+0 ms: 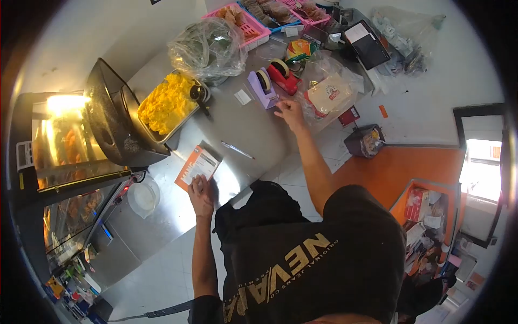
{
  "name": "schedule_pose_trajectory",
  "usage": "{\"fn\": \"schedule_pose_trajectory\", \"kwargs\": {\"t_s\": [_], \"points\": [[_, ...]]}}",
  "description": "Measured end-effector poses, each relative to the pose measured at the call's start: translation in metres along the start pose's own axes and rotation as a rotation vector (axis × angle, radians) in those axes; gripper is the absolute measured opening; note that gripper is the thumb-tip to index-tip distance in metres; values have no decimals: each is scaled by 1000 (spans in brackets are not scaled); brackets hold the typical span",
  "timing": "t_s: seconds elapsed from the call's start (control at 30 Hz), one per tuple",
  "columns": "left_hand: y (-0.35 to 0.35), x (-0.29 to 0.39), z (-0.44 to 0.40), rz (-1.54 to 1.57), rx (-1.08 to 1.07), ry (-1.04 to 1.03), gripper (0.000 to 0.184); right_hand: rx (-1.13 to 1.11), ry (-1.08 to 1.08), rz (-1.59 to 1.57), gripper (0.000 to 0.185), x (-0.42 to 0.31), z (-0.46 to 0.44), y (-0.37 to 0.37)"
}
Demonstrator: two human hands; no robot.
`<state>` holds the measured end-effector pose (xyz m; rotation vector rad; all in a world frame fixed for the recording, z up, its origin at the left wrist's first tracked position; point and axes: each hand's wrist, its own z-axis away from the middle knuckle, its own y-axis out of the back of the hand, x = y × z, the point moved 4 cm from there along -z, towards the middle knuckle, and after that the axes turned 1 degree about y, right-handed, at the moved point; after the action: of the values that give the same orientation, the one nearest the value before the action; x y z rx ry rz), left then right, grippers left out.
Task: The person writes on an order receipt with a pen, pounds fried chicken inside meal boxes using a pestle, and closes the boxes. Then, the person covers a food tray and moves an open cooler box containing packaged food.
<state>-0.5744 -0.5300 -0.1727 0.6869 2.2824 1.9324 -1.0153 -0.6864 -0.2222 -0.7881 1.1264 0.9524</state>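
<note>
My left hand (pixel 200 195) rests on the lower edge of an orange and white printed card (pixel 197 166) lying on the metal counter (pixel 216 132). My right hand (pixel 291 113) reaches to the front end of a purple tape dispenser (pixel 263 88), its thumb and fingertips close together there; whether tape is between them is too small to tell. Beside it stands a red tape dispenser (pixel 284 76). A pen (pixel 237 150) lies between my hands, and a small white paper (pixel 243 97) lies left of the purple dispenser.
A tray of yellow food (pixel 168 105) with a black-handled scoop (pixel 198 94) sits at the left, beside a dark mesh cover (pixel 105 116). Plastic bags (pixel 208 48), pink baskets (pixel 251 27) and a black device (pixel 367 46) stand at the back. A bin (pixel 365 141) is right.
</note>
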Motion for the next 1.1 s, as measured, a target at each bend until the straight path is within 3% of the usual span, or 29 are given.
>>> {"fn": "schedule_pose_trajectory", "kwargs": {"t_s": [0.03,0.13,0.23,0.33,0.43,0.57,0.67,0.77,0.87,0.93,1.07,1.1], "points": [[-2,-1,-1,-7,-9,2,41,52,89,14,15,6,2,-3],[-1,-1,-1,-18,-11,-14,42,183,727,930,16,7,-1,-6],[0,0,-1,19,-25,-14,43,386,691,944,18,16,8,-1],[1,-6,1,48,15,-11,43,240,518,477,16,14,49,-22],[17,0,-8,135,99,54,46,-152,79,151,15,8,133,-93],[2,-11,2,153,166,17,41,-490,66,213,14,40,208,-191],[8,-11,1,163,179,11,34,-526,-119,85,10,44,230,-230],[9,-11,-3,206,183,50,34,-400,-240,249,10,55,227,-236],[3,-19,-3,286,168,114,35,-348,-189,280,11,52,226,-235],[-1,-26,-2,400,180,216,40,-455,71,377,10,60,219,-230],[34,-30,-17,238,178,202,43,-567,560,618,14,67,209,-227],[28,-35,-18,254,139,212,42,-617,586,697,16,67,208,-226]]}}
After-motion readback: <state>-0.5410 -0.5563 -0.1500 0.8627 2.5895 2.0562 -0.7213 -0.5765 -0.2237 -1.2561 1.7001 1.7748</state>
